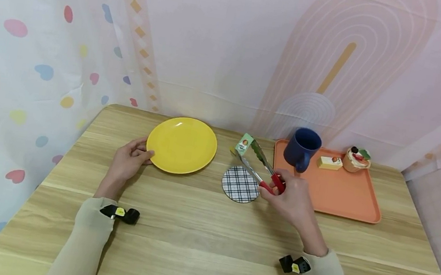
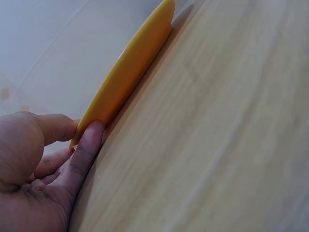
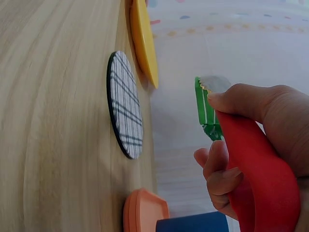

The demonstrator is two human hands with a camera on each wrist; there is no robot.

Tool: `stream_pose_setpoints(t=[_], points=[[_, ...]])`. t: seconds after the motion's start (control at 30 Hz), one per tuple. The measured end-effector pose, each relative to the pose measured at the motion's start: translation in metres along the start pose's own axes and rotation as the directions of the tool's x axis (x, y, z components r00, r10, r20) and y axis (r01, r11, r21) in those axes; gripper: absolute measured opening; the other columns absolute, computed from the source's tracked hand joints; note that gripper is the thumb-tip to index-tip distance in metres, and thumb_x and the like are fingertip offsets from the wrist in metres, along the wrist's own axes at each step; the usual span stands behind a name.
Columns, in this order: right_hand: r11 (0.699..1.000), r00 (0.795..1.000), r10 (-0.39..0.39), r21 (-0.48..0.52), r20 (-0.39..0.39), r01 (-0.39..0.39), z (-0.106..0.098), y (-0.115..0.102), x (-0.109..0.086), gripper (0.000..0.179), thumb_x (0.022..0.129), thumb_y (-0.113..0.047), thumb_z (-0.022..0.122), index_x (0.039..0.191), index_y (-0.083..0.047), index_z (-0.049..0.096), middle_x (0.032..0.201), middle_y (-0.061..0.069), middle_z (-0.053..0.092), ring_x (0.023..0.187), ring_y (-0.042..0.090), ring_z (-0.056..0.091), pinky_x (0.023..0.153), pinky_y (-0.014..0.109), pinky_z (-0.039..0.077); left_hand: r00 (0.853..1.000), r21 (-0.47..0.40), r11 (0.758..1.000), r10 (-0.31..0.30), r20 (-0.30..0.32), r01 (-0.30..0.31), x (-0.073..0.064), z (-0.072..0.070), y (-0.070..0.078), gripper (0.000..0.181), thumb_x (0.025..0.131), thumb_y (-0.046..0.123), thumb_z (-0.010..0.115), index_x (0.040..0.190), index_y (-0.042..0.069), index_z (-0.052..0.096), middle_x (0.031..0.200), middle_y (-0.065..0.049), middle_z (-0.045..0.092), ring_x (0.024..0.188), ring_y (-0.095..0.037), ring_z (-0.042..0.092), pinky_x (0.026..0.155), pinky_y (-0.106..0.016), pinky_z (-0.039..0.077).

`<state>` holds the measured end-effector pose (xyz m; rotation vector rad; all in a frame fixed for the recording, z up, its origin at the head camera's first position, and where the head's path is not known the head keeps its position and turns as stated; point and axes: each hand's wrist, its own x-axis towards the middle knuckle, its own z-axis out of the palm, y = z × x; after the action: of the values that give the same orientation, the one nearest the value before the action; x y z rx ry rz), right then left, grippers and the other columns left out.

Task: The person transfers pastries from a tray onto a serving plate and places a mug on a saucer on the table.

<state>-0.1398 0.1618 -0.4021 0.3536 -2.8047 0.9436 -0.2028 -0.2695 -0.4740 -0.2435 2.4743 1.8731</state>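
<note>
My left hand (image 1: 127, 162) pinches the left rim of a round yellow plate (image 1: 182, 145), thumb on top and fingers beneath. In the left wrist view the plate (image 2: 125, 72) is seen edge-on, low over the wood. My right hand (image 1: 289, 197) grips red-handled metal tongs (image 1: 259, 177). Between the tongs' tips is a small green cake slice (image 1: 244, 144) with a fruit picture or topping on it. The right wrist view has the green slice (image 3: 207, 104) raised off the table, partly hidden by the thumb. A round plaid coaster (image 1: 240, 185) lies below the tongs.
An orange tray (image 1: 342, 195) stands on the right, partly behind my right hand. On it are a dark blue mug (image 1: 302, 148), a pale yellow cake slice (image 1: 330, 163) and a cupcake (image 1: 356, 160). A patterned cloth (image 1: 225, 40) hangs behind the wooden table (image 1: 198, 246).
</note>
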Motion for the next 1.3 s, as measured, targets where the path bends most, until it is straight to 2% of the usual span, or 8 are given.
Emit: stream_pose_setpoints(t=[0.27, 0.47, 0.63, 0.97, 1.2, 1.3], points=[[1.0, 1.0, 0.004, 0.013, 0.014, -0.004, 0.006, -0.005, 0.003, 0.056, 0.081, -0.03, 0.088, 0.121, 0.002, 0.068, 0.076, 0.01, 0.066, 0.061, 0.014, 0.05, 0.047, 0.02, 0.037, 1.0, -0.006, 1.0, 0.023, 0.008, -0.023, 0.0, -0.001, 0.0, 0.062, 0.102, 0.014, 0.063, 0.158, 0.005, 0.038, 0.115, -0.007, 0.059, 0.084, 0.004, 0.065, 0.079, -0.017, 0.064], [1.0, 1.0, -0.004, 0.009, 0.02, 0.004, 0.009, -0.009, 0.005, 0.057, 0.081, -0.03, 0.089, 0.123, 0.003, 0.067, 0.08, 0.012, 0.069, 0.062, 0.014, 0.052, 0.047, 0.019, 0.039, 1.0, 0.001, 1.0, 0.014, 0.002, -0.014, -0.001, 0.0, 0.001, 0.063, 0.102, 0.017, 0.065, 0.158, 0.007, 0.039, 0.111, -0.001, 0.059, 0.083, 0.004, 0.065, 0.079, -0.016, 0.064], [1.0, 0.999, -0.009, 0.007, 0.031, 0.009, 0.012, -0.012, 0.007, 0.057, 0.081, -0.032, 0.088, 0.122, 0.001, 0.068, 0.079, 0.01, 0.068, 0.06, 0.013, 0.051, 0.045, 0.019, 0.039, 1.0, 0.0, 1.0, 0.011, 0.004, -0.011, -0.001, 0.0, 0.002, 0.063, 0.102, 0.017, 0.065, 0.158, 0.007, 0.039, 0.114, -0.004, 0.059, 0.083, 0.004, 0.065, 0.08, -0.016, 0.064], [1.0, 0.999, -0.025, 0.012, 0.036, 0.025, 0.022, -0.017, 0.01, 0.057, 0.08, -0.03, 0.089, 0.121, 0.002, 0.069, 0.076, 0.009, 0.065, 0.058, 0.013, 0.048, 0.043, 0.018, 0.034, 1.0, -0.02, 1.0, -0.008, 0.025, 0.009, -0.014, 0.001, 0.024, 0.061, 0.102, 0.007, 0.062, 0.157, 0.0, 0.038, 0.114, -0.012, 0.058, 0.082, 0.002, 0.066, 0.08, -0.019, 0.065], [1.0, 0.997, -0.009, -0.002, 0.079, 0.009, 0.028, -0.023, 0.013, 0.056, 0.082, -0.032, 0.087, 0.123, 0.002, 0.068, 0.074, 0.006, 0.062, 0.059, 0.013, 0.047, 0.045, 0.02, 0.033, 1.0, -0.01, 1.0, 0.015, 0.013, -0.015, -0.002, -0.001, 0.003, 0.062, 0.102, 0.015, 0.064, 0.158, 0.007, 0.038, 0.113, -0.005, 0.058, 0.084, 0.004, 0.065, 0.08, -0.017, 0.064], [1.0, 0.995, 0.006, -0.002, 0.097, -0.006, 0.031, -0.026, 0.015, 0.058, 0.082, -0.033, 0.087, 0.125, 0.001, 0.068, 0.076, 0.006, 0.063, 0.063, 0.014, 0.048, 0.047, 0.019, 0.035, 1.0, 0.001, 1.0, 0.011, 0.005, -0.011, -0.001, -0.001, 0.0, 0.063, 0.102, 0.018, 0.065, 0.158, 0.008, 0.039, 0.112, -0.003, 0.058, 0.084, 0.004, 0.065, 0.08, -0.017, 0.064]])
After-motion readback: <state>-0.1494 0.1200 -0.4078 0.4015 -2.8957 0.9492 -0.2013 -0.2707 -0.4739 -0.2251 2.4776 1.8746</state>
